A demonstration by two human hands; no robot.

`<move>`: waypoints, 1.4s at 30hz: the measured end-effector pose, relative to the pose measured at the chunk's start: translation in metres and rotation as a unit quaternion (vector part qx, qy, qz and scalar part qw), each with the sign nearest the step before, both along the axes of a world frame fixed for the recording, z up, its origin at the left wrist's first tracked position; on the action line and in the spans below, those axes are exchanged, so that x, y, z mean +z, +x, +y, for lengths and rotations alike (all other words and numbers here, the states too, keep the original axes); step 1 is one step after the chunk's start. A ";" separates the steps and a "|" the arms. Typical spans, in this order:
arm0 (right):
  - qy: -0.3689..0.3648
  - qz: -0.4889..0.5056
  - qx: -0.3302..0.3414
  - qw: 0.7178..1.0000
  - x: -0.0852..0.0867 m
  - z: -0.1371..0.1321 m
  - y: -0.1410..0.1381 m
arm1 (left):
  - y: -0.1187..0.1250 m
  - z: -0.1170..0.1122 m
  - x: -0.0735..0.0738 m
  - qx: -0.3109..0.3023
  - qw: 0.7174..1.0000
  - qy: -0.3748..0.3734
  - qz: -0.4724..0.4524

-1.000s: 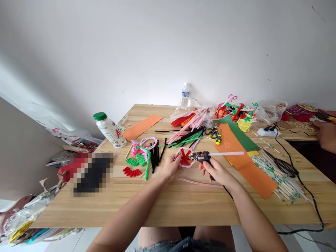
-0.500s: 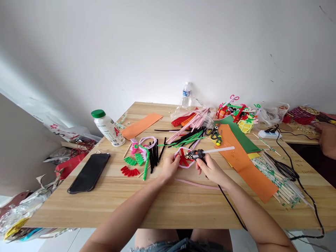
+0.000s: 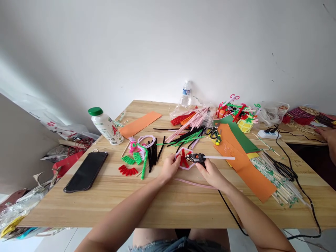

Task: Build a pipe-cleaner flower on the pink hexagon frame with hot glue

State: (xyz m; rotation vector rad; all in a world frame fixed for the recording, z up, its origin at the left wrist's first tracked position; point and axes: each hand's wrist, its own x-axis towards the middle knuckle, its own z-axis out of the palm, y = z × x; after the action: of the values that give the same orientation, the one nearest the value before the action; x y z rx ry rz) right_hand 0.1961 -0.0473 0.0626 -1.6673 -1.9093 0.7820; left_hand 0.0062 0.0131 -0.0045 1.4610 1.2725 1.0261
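Note:
My right hand (image 3: 207, 171) is closed round a black glue gun (image 3: 196, 158), with a long clear glue stick (image 3: 220, 158) poking out of its back end. The gun's nozzle end is over a ring of pale pink pipe cleaner with red pieces (image 3: 184, 161) inside it. The ring's left edge is pinched by my left hand (image 3: 170, 167). Whether the nozzle touches the red pieces I cannot tell. A length of pink pipe cleaner (image 3: 195, 183) lies on the table below both hands.
Left of my hands lie black pipe cleaners (image 3: 152, 154), bent green and red pieces (image 3: 128, 170), a phone (image 3: 86, 171) and a white bottle (image 3: 106, 126). Orange paper (image 3: 246, 168), wrapped sticks (image 3: 278, 182) and scissors (image 3: 211, 131) are rightward. The gun's cord (image 3: 231, 211) hangs over the front edge. Another person's hand (image 3: 328, 136) shows far right.
The glue gun has turned slightly, its glue stick now nearly level rather than slanting up to the right. My left hand keeps its hold on the ring. The other person's hand has shifted.

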 end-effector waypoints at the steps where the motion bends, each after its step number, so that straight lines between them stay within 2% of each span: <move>1: 0.004 -0.007 -0.001 1.000 -0.001 0.000 0.000 | 0.000 0.000 -0.001 -0.007 1.000 0.006 0.001; 7: 0.008 -0.020 -0.015 1.000 0.001 -0.001 0.001 | 0.001 -0.001 -0.004 -0.010 0.999 0.039 0.024; 15: -0.088 0.068 -0.031 0.993 0.001 0.000 0.002 | 0.001 -0.001 -0.004 -0.010 0.999 0.033 0.022; 23: -0.103 0.113 -0.034 0.988 -0.002 0.002 0.003 | 0.001 -0.005 0.002 -0.022 0.997 0.054 0.048; 30: -0.106 0.092 -0.028 0.990 -0.006 0.002 0.001 | 0.002 -0.004 -0.001 -0.024 0.999 0.032 0.022; 42: -0.084 0.044 -0.036 0.995 -0.002 0.001 -0.003 | 0.002 -0.002 -0.009 -0.011 1.000 0.020 0.016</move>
State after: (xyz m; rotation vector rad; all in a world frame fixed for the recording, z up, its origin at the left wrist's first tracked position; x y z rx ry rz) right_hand 0.1933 -0.0458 0.0603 -1.7593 -1.7561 0.9926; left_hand 0.0077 0.0108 -0.0131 1.5235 1.2620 1.0235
